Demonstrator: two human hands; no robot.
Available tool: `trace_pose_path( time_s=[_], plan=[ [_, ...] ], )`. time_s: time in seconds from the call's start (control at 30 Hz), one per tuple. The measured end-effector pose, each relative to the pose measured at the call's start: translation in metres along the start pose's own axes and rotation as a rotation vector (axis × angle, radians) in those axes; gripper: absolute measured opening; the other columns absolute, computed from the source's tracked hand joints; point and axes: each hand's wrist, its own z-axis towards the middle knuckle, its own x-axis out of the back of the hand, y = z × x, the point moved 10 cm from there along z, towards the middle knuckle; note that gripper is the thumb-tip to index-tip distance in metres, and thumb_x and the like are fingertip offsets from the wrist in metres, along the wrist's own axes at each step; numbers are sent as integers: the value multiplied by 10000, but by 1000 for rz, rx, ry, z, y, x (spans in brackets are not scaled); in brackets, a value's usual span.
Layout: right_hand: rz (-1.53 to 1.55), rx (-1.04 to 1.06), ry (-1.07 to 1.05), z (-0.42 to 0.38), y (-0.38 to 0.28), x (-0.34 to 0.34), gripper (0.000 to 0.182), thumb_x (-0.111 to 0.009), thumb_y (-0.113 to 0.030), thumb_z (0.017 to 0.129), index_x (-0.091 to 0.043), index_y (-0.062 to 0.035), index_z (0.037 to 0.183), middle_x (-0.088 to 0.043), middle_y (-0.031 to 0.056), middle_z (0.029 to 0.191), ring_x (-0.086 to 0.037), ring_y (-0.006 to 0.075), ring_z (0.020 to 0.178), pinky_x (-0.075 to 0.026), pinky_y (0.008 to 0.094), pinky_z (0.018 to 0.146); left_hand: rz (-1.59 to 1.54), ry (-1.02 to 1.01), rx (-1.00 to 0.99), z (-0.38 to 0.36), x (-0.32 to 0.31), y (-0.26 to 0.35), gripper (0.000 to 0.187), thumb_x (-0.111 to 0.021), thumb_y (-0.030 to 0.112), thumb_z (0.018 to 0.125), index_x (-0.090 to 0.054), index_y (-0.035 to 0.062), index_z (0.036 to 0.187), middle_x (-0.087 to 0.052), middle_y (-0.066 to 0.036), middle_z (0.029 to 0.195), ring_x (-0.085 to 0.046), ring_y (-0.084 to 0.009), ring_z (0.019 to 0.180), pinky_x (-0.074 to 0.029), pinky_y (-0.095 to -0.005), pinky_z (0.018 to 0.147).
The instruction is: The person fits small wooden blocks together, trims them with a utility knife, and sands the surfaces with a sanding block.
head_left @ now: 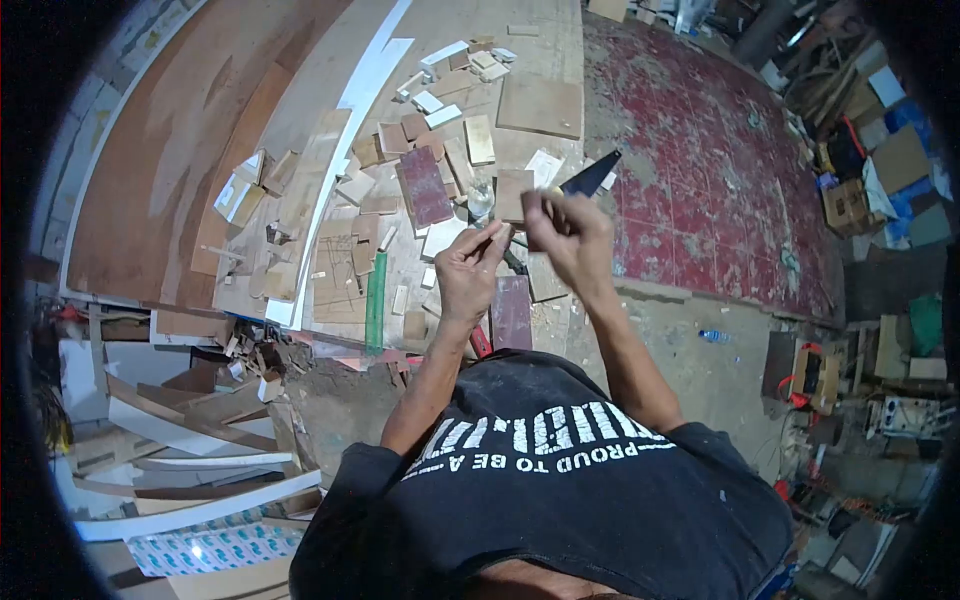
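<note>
My left hand [468,280] is above the near part of the workbench, its thumb and fingertips pinched together; whatever they hold is too small to make out. Just right of it, my right hand [575,240] is raised with the fingers curled closed, and I cannot see what is in them. Beyond the left fingertips stands a clear glass jar [481,198]. A square wood block [513,190] lies partly behind my right hand, near the dark blade of a handsaw [592,175]. A maroon board piece [425,188] rests left of the jar.
Many small wood offcuts [440,100] are scattered over the workbench [470,25]. A green strip [376,300] lies left of my left hand. Right of the bench is a worn red tiled surface [700,170]. Curved wood strips [200,440] are piled at lower left.
</note>
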Motion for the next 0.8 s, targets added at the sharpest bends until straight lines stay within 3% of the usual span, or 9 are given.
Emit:
trace_pose_path(
  time_s=[0.07,0.13,0.2,0.27,0.4,0.53,0.6,0.73,0.8],
  plan=[
    [-1,147,45,-15,-26,-9,238,-690,-198,791,-716,-27,955,-626,156,714,-619,226,603,-486,321,574,73,38,-219,-5,-1,12,249,-614,-105,835,-673,-57,1071,-662,-100,982,-623,-127,897,-504,-243,826],
    [-55,99,-6,5,-3,-21,235,-675,-191,788,-712,-10,934,-647,170,721,-632,256,591,-494,320,574,185,26,-210,-4,1,18,224,-634,-84,840,-678,-54,1058,-663,-94,993,-625,-128,895,-508,-247,818],
    [82,-127,-9,20,35,-25,234,-668,-181,782,-711,6,916,-675,150,705,-652,144,638,-492,294,588,143,21,-140,-9,-2,22,222,-647,-65,847,-676,-47,1066,-661,-92,1006,-630,-129,897,-509,-243,811],
    [239,-355,-147,13,27,-22,261,-675,-196,775,-720,0,942,-673,140,690,-634,118,626,-489,280,586,174,49,-206,-8,0,35,215,-660,-42,855,-678,-38,1068,-661,-90,1008,-634,-124,902,-509,-235,801],
    [73,-125,-37,4,10,-22,302,-669,-239,774,-723,19,922,-673,147,674,-630,131,599,-495,268,585,125,46,-276,-6,7,24,209,-675,-19,855,-690,-19,1063,-673,-77,985,-626,-109,885,-500,-224,789],
    [51,-358,-191,18,45,-33,311,-690,-227,790,-713,43,941,-689,134,714,-626,135,592,-505,264,587,-88,66,-27,-6,5,13,222,-677,-4,863,-681,-38,1082,-686,-76,981,-635,-109,869,-505,-220,799],
    [497,-299,-52,5,30,-23,265,-662,-180,834,-707,30,989,-678,82,701,-620,109,598,-496,251,559,-138,110,29,-4,14,5,221,-664,0,874,-673,-50,1089,-689,-82,968,-640,-111,855,-512,-230,801],
    [208,5,159,-9,-12,-18,230,-672,-155,849,-698,12,1004,-658,37,705,-597,78,614,-478,235,542,-356,59,104,-3,9,-16,229,-655,10,885,-663,-45,1107,-694,-101,988,-640,-110,853,-510,-230,765],
    [437,-332,29,5,43,-40,242,-678,-149,850,-688,33,1008,-660,43,724,-603,90,627,-480,230,554,-608,-1,157,-5,0,-10,224,-647,36,898,-651,-49,1105,-693,-114,977,-649,-133,847,-507,-245,765]
  ],
)
